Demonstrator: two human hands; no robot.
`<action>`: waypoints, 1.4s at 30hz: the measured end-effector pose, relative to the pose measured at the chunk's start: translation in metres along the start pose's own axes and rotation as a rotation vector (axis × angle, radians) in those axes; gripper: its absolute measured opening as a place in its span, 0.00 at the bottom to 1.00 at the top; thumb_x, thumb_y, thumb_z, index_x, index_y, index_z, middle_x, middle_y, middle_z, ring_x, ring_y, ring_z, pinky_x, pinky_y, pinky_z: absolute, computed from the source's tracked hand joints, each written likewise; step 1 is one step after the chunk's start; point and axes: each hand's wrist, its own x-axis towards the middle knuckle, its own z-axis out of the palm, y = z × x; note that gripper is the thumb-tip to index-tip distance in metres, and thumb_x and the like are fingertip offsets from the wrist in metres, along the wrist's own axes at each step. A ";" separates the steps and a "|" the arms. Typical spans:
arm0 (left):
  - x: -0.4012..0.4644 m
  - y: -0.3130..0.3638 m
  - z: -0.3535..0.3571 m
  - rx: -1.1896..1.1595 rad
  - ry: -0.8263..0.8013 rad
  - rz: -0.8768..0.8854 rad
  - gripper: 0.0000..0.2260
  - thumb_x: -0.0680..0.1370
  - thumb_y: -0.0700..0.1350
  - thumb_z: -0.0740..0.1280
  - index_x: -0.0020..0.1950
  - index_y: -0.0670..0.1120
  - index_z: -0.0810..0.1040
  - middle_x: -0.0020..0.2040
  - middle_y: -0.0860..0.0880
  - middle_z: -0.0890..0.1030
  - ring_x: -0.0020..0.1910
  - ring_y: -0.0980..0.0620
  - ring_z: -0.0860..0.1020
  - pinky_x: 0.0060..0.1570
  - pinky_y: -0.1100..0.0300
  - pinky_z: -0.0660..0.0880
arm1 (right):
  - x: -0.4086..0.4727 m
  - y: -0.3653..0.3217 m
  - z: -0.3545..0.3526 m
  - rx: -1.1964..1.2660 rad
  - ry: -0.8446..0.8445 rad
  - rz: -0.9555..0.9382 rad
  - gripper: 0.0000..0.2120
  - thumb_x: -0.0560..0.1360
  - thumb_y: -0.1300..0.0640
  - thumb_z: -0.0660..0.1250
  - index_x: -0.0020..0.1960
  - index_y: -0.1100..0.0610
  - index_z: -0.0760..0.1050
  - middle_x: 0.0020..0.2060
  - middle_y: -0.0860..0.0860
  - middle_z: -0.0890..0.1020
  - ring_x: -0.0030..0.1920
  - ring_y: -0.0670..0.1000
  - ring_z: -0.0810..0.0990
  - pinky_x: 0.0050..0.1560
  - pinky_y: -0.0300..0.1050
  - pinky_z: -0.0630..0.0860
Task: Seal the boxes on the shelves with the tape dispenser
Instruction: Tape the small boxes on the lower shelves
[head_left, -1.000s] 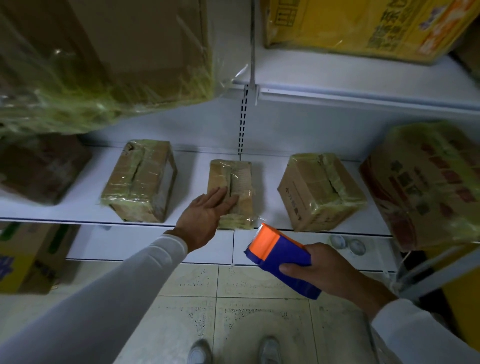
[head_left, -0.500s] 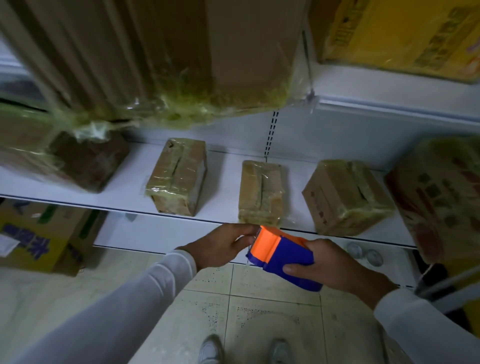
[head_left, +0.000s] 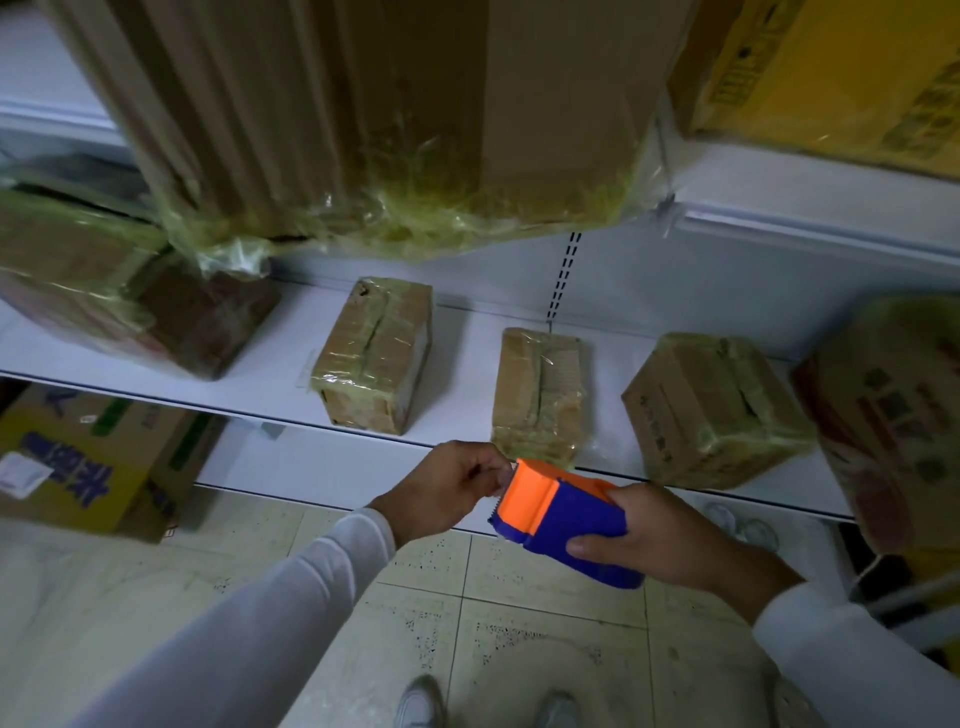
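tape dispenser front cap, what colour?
Orange front cap on the blue plastic tape dispenser; head view.

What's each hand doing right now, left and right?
Left hand: fingers curled, pinching at the orange front end of the tape dispenser, probably the tape end; the tape itself cannot be made out.
Right hand: grips the dispenser's blue body.

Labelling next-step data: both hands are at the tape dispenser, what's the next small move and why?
Probably pull the tape end out. The left hand pinches at the orange mouth of the tape dispenser, which the right hand grips in front of the middle box. No tape strip can be made out yet.
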 end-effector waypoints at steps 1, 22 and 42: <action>0.003 0.000 -0.001 -0.005 0.013 -0.001 0.10 0.78 0.32 0.62 0.42 0.44 0.78 0.38 0.51 0.79 0.38 0.59 0.76 0.44 0.66 0.74 | 0.002 -0.002 -0.006 0.015 -0.019 -0.005 0.21 0.70 0.40 0.75 0.53 0.54 0.80 0.45 0.51 0.86 0.46 0.48 0.85 0.51 0.56 0.82; 0.067 -0.035 -0.020 -0.113 0.358 -0.221 0.17 0.75 0.24 0.56 0.36 0.43 0.74 0.34 0.44 0.73 0.34 0.49 0.69 0.35 0.61 0.66 | 0.042 0.029 -0.090 -0.239 0.014 0.141 0.17 0.73 0.42 0.73 0.39 0.54 0.73 0.31 0.51 0.80 0.31 0.47 0.78 0.36 0.40 0.70; 0.073 -0.037 0.001 0.397 0.343 0.141 0.15 0.78 0.47 0.68 0.64 0.47 0.77 0.48 0.49 0.79 0.43 0.52 0.78 0.49 0.55 0.78 | 0.051 0.039 -0.075 -0.173 0.021 0.203 0.19 0.72 0.40 0.72 0.42 0.56 0.73 0.32 0.49 0.81 0.32 0.45 0.81 0.36 0.36 0.73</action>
